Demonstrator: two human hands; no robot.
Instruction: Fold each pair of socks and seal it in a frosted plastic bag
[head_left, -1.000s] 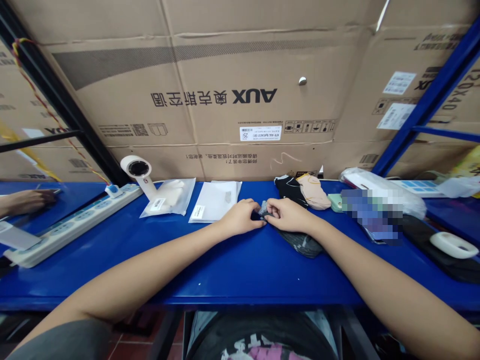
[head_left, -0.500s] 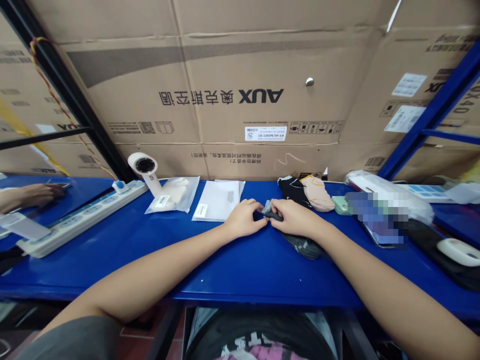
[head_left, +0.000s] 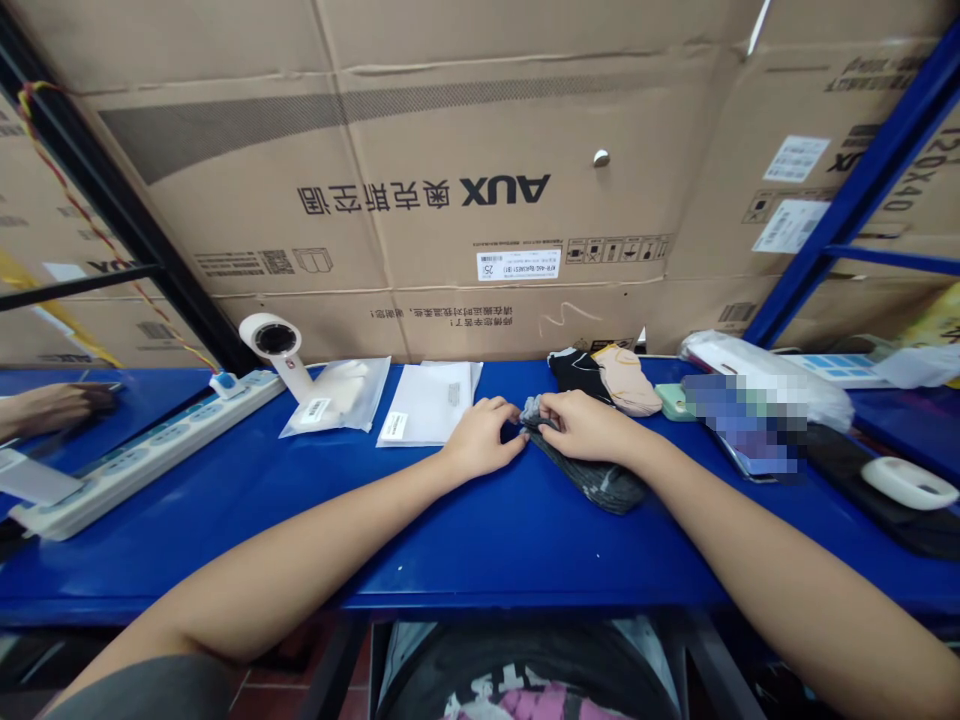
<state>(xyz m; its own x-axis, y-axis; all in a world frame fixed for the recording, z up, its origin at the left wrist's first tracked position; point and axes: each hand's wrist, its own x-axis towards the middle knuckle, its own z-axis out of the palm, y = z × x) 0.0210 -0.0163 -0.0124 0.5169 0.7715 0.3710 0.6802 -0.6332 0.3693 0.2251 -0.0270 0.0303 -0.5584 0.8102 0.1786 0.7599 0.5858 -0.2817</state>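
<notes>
A dark grey sock [head_left: 596, 482] lies slantwise on the blue table, its lighter grey end towards my left. My right hand [head_left: 589, 428] is closed over that end, the fingers pinching the fabric and the palm covering part of it. At the edge of the same end, my left hand [head_left: 484, 440] has thumb and fingertips curled in against the cloth. Just behind my right hand lie a black sock [head_left: 576, 374] and a light pink sock [head_left: 628, 380]. Flat white packets [head_left: 424, 400] with a small label rest beside my left hand.
A white handheld fan [head_left: 279, 345] stands at the back left by a clear-bagged item [head_left: 337, 395]. Left of these runs a power strip [head_left: 157, 450]; another person's hand [head_left: 64, 410] is beyond it. A green case [head_left: 675, 402], a phone [head_left: 742, 430] and a white mouse [head_left: 909, 482] lie right.
My right hand has shifted slightly, and more of the grey sock shows beneath it. My left hand stays at the sock's end. The whole view has moved a little.
</notes>
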